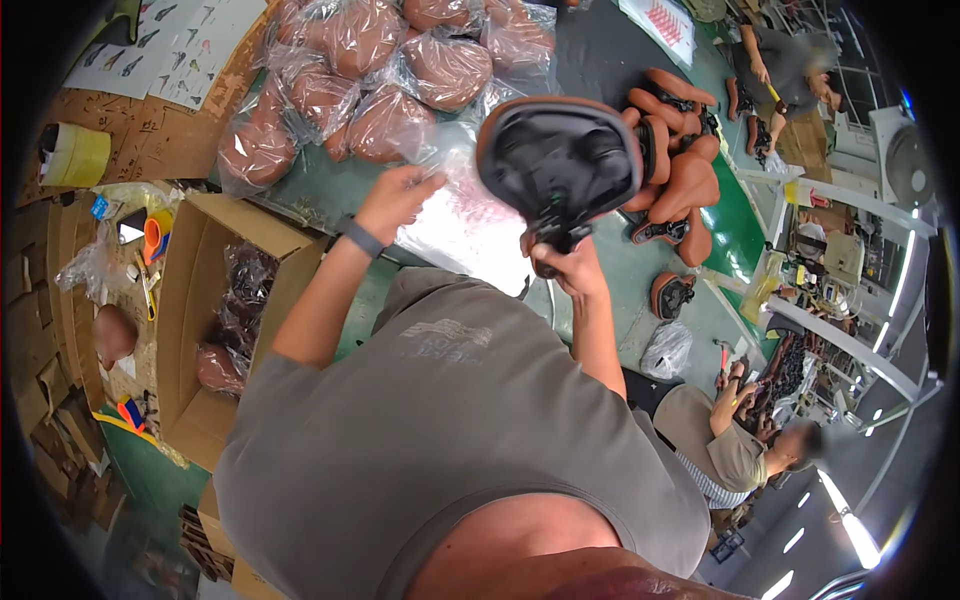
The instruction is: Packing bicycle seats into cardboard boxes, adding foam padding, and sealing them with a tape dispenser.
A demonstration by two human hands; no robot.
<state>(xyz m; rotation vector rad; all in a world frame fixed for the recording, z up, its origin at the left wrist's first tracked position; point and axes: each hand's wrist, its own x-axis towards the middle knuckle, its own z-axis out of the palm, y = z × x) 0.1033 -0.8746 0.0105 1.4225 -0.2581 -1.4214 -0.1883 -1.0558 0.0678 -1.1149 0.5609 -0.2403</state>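
Head view: a brown saddle (560, 150) is raised above the desk (622, 285), just right of the upper middle of the frame, its black underside facing the camera and its narrow end pointing down. The right grip (572, 266) is closed firmly around the black fitting at that narrow end. To its left, the left grip (398, 203) has thumb and fingers drawn together at the edge of some clear film (447, 150) and appears to pinch it; blur hides how the film is folded or where its mouth lies. Saddle and film are close together, and I cannot tell whether they touch.

Judged from this, the step in hand is handling one bare saddle alongside a loose piece of film. A next move joining the two would call for a spread film edge on the left, a steady hold on the fitting at the right, and care that the fitting does not snag the thin plastic.

Wrapped saddles (357, 40) are heaped at the upper left of centre, while unwrapped saddles (690, 185) lie piled at the upper right. A cardboard box (188, 310) with wrapped pieces inside stands at the left of the frame.
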